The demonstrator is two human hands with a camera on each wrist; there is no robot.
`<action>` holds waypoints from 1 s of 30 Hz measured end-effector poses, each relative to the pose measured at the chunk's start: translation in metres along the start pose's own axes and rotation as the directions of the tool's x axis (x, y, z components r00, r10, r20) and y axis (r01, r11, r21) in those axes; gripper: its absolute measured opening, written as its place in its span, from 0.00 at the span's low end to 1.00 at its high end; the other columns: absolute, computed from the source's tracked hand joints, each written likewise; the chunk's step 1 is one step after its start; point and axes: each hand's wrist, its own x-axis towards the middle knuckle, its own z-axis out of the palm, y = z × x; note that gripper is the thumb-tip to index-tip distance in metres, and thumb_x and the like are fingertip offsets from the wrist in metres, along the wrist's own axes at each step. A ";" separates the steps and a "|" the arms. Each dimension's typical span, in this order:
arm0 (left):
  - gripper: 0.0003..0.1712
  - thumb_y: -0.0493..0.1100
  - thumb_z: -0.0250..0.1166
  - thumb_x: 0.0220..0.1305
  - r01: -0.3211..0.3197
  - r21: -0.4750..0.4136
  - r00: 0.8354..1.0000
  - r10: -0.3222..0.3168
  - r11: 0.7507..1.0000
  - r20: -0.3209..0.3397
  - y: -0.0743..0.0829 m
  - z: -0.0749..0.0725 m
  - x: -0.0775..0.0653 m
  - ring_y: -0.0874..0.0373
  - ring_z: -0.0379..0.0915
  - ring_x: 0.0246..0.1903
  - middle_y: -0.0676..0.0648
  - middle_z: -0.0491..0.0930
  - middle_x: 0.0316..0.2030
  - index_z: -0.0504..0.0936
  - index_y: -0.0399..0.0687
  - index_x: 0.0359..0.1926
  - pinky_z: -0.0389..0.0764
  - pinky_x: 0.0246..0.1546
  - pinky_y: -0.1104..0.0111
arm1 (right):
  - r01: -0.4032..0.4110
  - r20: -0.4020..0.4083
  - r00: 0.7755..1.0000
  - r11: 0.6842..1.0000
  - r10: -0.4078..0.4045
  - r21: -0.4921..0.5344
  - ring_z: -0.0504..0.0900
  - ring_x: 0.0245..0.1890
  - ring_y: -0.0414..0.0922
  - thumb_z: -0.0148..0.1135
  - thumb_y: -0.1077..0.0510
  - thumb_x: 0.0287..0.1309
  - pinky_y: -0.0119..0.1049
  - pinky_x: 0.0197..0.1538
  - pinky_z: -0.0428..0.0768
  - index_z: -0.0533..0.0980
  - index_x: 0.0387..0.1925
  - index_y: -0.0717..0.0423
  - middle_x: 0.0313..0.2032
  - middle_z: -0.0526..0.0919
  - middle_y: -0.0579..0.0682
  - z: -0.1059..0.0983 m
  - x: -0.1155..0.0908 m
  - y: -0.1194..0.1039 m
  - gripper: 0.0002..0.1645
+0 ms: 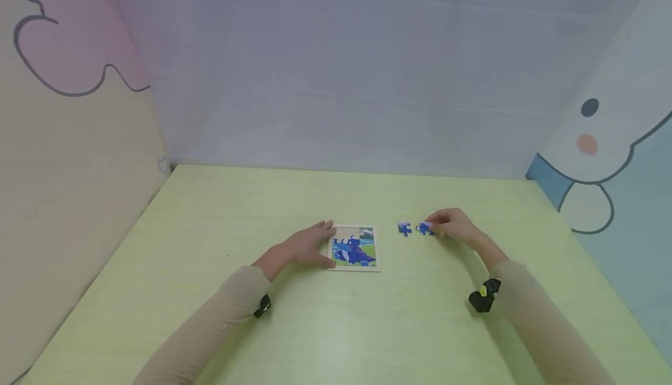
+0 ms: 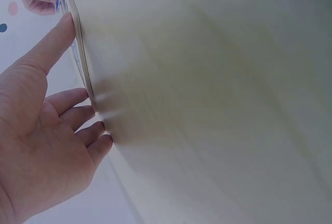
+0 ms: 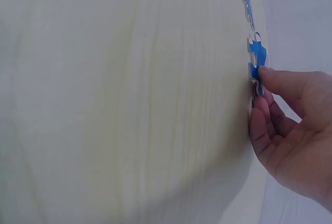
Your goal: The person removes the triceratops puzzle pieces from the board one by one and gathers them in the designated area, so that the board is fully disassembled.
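A jigsaw puzzle in a pale wooden tray (image 1: 379, 256) lies on the table, its picture showing a blue dinosaur. Bare tray bottom shows at the picture's upper left. My left hand (image 1: 307, 245) rests along the tray's left side, thumb at the lower corner and fingers spread toward the upper one; in the left wrist view the thumb (image 2: 54, 42) lies on the tray's edge. To the right of the tray, my right hand (image 1: 455, 226) pinches a blue puzzle piece (image 3: 258, 58) between thumb and fingers, close over the table. Another loose puzzle piece (image 1: 404, 228) lies just left of it.
The light wood-grain table (image 1: 336, 326) reaches back to a pale fabric wall (image 1: 336, 81). Cartoon-printed panels stand at the left and right sides. A black wrist device (image 1: 484, 296) sits at the right cuff.
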 end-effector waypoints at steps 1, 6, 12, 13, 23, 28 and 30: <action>0.48 0.55 0.68 0.50 0.004 0.003 1.000 -0.004 1.000 0.001 0.000 0.000 0.000 0.50 0.38 0.68 0.45 0.46 0.69 0.56 0.42 0.67 0.47 0.66 0.57 | 0.005 0.000 1.000 1.000 -0.005 -0.013 0.70 0.26 0.42 0.56 0.64 0.57 0.31 0.27 0.73 0.75 0.44 0.70 0.32 0.78 0.54 0.000 0.000 -0.001 0.15; 0.49 0.56 0.68 0.49 0.008 0.001 1.000 -0.008 1.000 -0.005 -0.002 0.001 0.000 0.50 0.38 0.68 0.46 0.45 0.69 0.56 0.43 0.67 0.47 0.66 0.57 | 0.013 -0.002 1.000 0.999 -0.013 -0.034 0.71 0.26 0.41 0.57 0.63 0.57 0.32 0.28 0.73 0.75 0.44 0.70 0.34 0.79 0.57 0.001 0.001 -0.005 0.16; 0.49 0.56 0.67 0.50 0.009 0.001 1.000 -0.009 1.000 0.002 -0.004 0.001 0.000 0.50 0.37 0.69 0.46 0.45 0.69 0.56 0.44 0.68 0.46 0.66 0.57 | 0.003 -0.005 1.000 0.998 -0.003 -0.058 0.72 0.26 0.41 0.57 0.62 0.57 0.31 0.28 0.73 0.76 0.44 0.69 0.34 0.79 0.56 0.002 0.002 -0.004 0.15; 0.49 0.56 0.67 0.50 0.010 0.003 1.000 -0.010 1.000 0.004 -0.003 0.001 0.000 0.50 0.37 0.69 0.46 0.45 0.69 0.55 0.44 0.68 0.46 0.66 0.57 | 0.007 -0.004 1.000 0.998 -0.007 -0.063 0.71 0.26 0.42 0.57 0.62 0.57 0.31 0.28 0.73 0.76 0.44 0.69 0.34 0.79 0.56 0.002 0.002 -0.004 0.16; 0.49 0.56 0.67 0.50 0.012 0.005 1.000 -0.012 1.000 0.002 -0.002 0.000 0.000 0.49 0.38 0.68 0.45 0.45 0.69 0.56 0.42 0.67 0.47 0.66 0.58 | 0.007 -0.033 0.999 0.996 -0.010 -0.086 0.72 0.26 0.42 0.58 0.61 0.57 0.31 0.28 0.74 0.76 0.45 0.69 0.35 0.80 0.59 0.003 0.004 -0.005 0.17; 0.49 0.55 0.67 0.50 0.017 0.002 1.000 -0.017 1.000 0.004 -0.002 0.000 -0.001 0.50 0.37 0.68 0.46 0.45 0.69 0.56 0.43 0.67 0.47 0.66 0.57 | 0.090 -0.105 0.988 0.980 -0.109 -0.176 0.75 0.29 0.45 0.60 0.61 0.55 0.32 0.30 0.74 0.77 0.43 0.69 0.34 0.81 0.59 0.012 0.007 -0.016 0.16; 0.49 0.56 0.67 0.50 0.018 0.007 1.000 -0.018 1.000 0.003 -0.002 0.000 -0.002 0.50 0.37 0.68 0.46 0.45 0.69 0.56 0.43 0.67 0.47 0.66 0.58 | 0.134 -0.129 0.979 0.971 -0.161 -0.200 0.76 0.30 0.46 0.61 0.62 0.54 0.34 0.31 0.74 0.77 0.42 0.69 0.32 0.81 0.58 0.021 0.009 -0.028 0.16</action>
